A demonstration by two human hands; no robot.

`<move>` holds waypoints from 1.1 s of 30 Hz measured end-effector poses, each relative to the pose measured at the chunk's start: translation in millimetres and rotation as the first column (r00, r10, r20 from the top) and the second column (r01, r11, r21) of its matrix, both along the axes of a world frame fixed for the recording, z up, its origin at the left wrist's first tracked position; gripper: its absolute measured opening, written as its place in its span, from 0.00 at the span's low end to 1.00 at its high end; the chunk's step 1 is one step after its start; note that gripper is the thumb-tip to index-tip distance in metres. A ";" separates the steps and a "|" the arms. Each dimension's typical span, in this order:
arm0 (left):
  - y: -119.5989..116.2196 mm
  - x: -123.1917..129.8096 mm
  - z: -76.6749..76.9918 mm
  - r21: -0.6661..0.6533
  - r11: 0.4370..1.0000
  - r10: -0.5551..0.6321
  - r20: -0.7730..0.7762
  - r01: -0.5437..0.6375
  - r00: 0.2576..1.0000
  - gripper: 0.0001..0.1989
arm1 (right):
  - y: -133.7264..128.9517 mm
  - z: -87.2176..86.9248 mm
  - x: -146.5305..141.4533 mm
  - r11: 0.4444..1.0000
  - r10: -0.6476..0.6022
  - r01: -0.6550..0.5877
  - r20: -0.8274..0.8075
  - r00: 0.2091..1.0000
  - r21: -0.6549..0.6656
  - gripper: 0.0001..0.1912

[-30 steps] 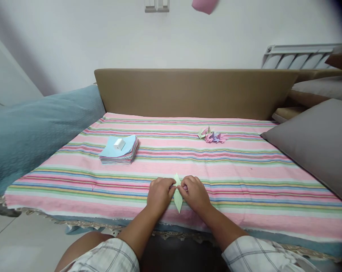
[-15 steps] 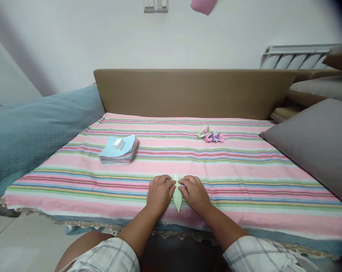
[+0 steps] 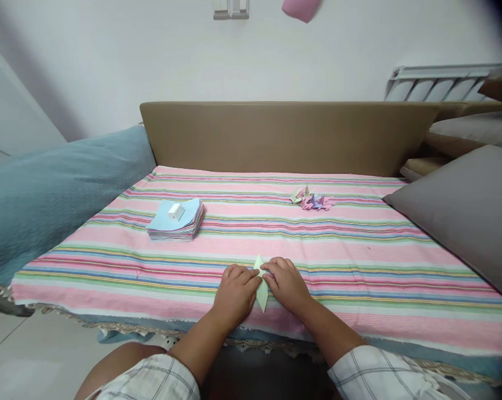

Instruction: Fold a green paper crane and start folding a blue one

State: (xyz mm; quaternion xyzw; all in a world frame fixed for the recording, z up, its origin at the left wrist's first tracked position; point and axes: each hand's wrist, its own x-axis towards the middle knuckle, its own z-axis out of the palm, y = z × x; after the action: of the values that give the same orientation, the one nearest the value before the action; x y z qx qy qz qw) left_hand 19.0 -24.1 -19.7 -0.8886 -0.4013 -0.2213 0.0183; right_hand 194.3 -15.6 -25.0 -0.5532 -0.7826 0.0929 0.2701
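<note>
A pale green folded paper (image 3: 262, 297), narrow and diamond-shaped, lies lengthwise on the striped cloth between my hands. My left hand (image 3: 236, 293) presses on its left side, thumb and forefinger closed at the paper's middle. From the other side my right hand (image 3: 287, 284) grips the right edge with thumb and fingertips together. The paper's top point and lower tip show; its middle is partly covered by my fingers.
A stack of coloured paper sheets (image 3: 176, 222) sits at left, with a small white block (image 3: 176, 211) on top. Several folded paper cranes (image 3: 313, 201) lie toward the back right. A grey cushion (image 3: 463, 205) borders the right side, a brown backrest (image 3: 284, 136) the rear.
My left hand has shifted slightly over the paper, its fingers now further across the left edge. The right hand stays nearly in place. The view has moved a little.
</note>
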 end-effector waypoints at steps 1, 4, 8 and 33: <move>-0.3 -0.3 -0.8 0.002 1.000 0.001 -0.007 -0.001 1.000 0.15 | 0.4 0.6 0.4 1.000 0.005 -0.005 0.012 1.000 0.000 0.11; -0.4 -0.7 -3.6 0.008 1.000 -0.002 -0.035 0.003 0.999 0.17 | 1.8 2.0 1.7 1.000 0.021 -0.021 0.051 0.998 0.003 0.13; 0.4 -0.4 -7.4 0.031 0.999 -0.011 -0.071 0.013 0.997 0.17 | 3.4 2.6 0.7 0.999 0.040 -0.041 0.101 0.994 0.009 0.17; -0.1 -2.9 -9.7 0.070 0.998 0.000 0.007 0.000 1.000 0.18 | 1.3 -0.8 5.5 0.983 0.179 -0.179 0.010 0.984 0.049 0.16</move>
State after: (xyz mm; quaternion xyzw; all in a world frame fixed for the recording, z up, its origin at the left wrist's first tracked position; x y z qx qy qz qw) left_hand 16.1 -24.2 -29.3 -0.8867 -0.3934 -0.2382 0.0478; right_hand 199.8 -14.4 -25.8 -0.4742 -0.8319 0.0958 0.2720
